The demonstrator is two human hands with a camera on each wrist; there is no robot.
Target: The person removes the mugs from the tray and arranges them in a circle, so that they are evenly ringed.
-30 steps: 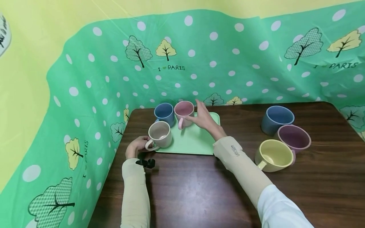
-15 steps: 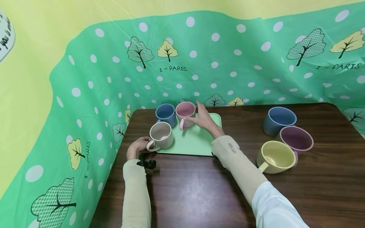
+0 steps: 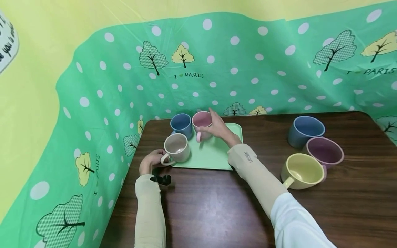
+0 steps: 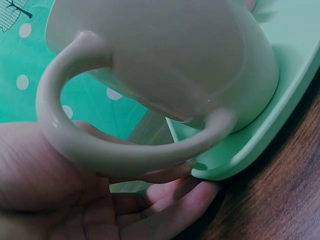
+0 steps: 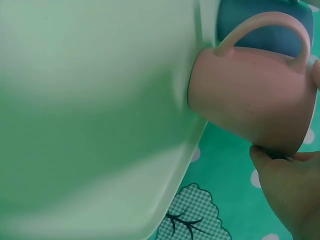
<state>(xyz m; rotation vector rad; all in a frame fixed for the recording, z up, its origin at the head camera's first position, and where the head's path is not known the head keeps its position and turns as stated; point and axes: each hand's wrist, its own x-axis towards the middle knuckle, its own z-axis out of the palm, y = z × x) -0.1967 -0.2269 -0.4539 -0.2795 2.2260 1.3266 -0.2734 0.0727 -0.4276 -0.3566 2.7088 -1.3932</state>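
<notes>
Nearest the viewer, the left hand [image 3: 151,161] rests on the brown table [image 3: 217,206] at the near left corner of the green tray [image 3: 214,155]. The left wrist view shows its fingers [image 4: 175,210] loosely curled beneath the tray's edge and under the handle of the beige mug [image 3: 176,148]; the palm lies just below that handle. Whether the fingers actually grip the handle or the tray edge cannot be told; they sit against the tray's underside. The beige mug stands upright on the tray's near left corner, handle pointing toward the left hand.

Well to the right of both hands, three larger cups stand on the bare table: a yellow cup [image 3: 302,171] closest, a purple cup [image 3: 324,151] just behind and touching it, and a large blue cup [image 3: 305,131] beyond.

Farther out, the right hand [image 3: 218,129] reaches across the tray to the pink mug [image 3: 201,124]. Its thumb and fingers are spread around the mug's right side and rim, thumb near the handle, fingers reaching over the far rim; the right wrist view shows a fingertip [image 5: 272,157] pressed at the rim. The pink mug stands upright at the tray's far left edge.

Just left of those fingers, the small blue mug [image 3: 181,124] stands beside the pink mug. Behind rises the green spotted cloth [image 3: 248,62].
</notes>
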